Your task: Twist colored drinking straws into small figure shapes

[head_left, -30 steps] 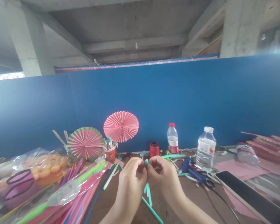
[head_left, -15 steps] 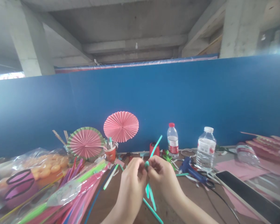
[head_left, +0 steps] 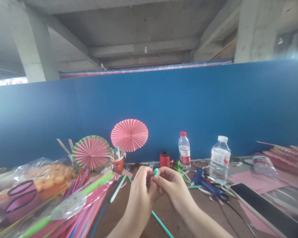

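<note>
My left hand (head_left: 142, 189) and my right hand (head_left: 173, 185) meet above the middle of the table, fingertips pinched together. Between them pokes up the rounded tip of a teal pipe cleaner (head_left: 155, 171), bent or coiled. The fingers cover the rest of it. Both hands appear closed on this piece. Under my wrists, another teal pipe cleaner (head_left: 162, 224) lies on the brown tabletop.
On the left lie plastic bags of coloured pipe cleaners (head_left: 89, 198) and orange balls (head_left: 48, 180). Behind stand pleated pink paper fans (head_left: 129, 135) and a pen cup (head_left: 118, 164). To the right are water bottles (head_left: 220, 160), a blue glue gun (head_left: 206, 183) and a phone (head_left: 263, 208).
The long teal end that stuck up past my fingers, and the strands hanging below, no longer show. Only a rounded teal tip is visible now. My hands stay in about the same place.
</note>
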A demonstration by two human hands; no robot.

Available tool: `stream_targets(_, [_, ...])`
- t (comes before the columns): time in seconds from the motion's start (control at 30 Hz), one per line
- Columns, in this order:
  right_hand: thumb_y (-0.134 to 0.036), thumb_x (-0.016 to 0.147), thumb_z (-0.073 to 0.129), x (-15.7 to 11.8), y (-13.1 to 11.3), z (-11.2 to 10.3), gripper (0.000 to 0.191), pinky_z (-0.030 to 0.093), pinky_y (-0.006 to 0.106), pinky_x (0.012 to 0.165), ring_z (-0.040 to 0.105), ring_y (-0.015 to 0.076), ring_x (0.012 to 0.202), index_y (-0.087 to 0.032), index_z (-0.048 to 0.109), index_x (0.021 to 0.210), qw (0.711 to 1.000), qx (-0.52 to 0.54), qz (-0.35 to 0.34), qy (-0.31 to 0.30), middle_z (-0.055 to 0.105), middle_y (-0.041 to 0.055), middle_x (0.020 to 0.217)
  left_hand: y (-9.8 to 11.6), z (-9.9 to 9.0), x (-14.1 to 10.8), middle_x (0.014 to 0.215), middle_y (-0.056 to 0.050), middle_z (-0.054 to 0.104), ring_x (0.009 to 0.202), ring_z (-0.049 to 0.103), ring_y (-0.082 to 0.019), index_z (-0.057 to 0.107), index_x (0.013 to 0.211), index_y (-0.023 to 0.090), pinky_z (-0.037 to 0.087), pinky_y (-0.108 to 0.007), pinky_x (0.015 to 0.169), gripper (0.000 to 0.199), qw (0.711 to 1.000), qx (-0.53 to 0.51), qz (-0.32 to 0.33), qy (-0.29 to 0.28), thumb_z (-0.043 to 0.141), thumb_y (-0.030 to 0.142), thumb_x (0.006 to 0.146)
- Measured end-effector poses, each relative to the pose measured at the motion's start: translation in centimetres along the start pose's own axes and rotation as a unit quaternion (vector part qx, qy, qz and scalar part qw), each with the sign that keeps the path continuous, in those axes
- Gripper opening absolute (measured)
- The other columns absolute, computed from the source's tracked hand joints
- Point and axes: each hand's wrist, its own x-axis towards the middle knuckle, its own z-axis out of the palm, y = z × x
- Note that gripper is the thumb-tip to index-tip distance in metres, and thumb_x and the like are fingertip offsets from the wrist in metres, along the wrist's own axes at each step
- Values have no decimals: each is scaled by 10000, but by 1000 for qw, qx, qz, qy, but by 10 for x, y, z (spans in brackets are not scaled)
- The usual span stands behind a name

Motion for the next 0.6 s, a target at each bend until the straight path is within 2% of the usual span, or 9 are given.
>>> stream_targets(0.13, [-392, 604, 690, -3, -2, 4, 304, 248, 161, 416, 354, 47, 452, -154, 509, 659, 994, 100, 44, 6, 488, -38, 585, 1, 0, 2, 725, -12, 520, 688, 523, -165, 467, 779, 190, 403, -264, 622, 93, 1000, -13, 13, 14, 385, 229, 800])
stream_targets(0.33, [-370, 611, 688, -8, -6, 11, 301, 186, 149, 404, 272, 33, 431, -166, 469, 647, 970, 223, 94, -1, 344, -76, 529, 1, 1, 2, 735, -3, 531, 691, 517, -153, 476, 775, 197, 398, -250, 629, 97, 999, -7, 35, 38, 392, 149, 781])
stream_targets(0.47, [-429, 682, 607, -9, -8, 11, 347, 107, 160, 373, 197, 27, 385, -171, 403, 571, 965, 240, 106, -4, 288, -88, 479, -1, 2, 0, 728, 4, 499, 686, 492, -140, 441, 753, 200, 376, -239, 638, 118, 998, 0, 59, 26, 369, 118, 799])
stream_targets(0.6, [-411, 687, 615, -10, -9, 10, 310, 126, 158, 368, 227, 24, 348, -182, 422, 608, 971, 213, 106, 19, 386, -85, 441, -1, 4, -2, 755, 0, 464, 701, 462, -133, 409, 777, 202, 363, -239, 656, 128, 996, -11, 85, 18, 335, 113, 831])
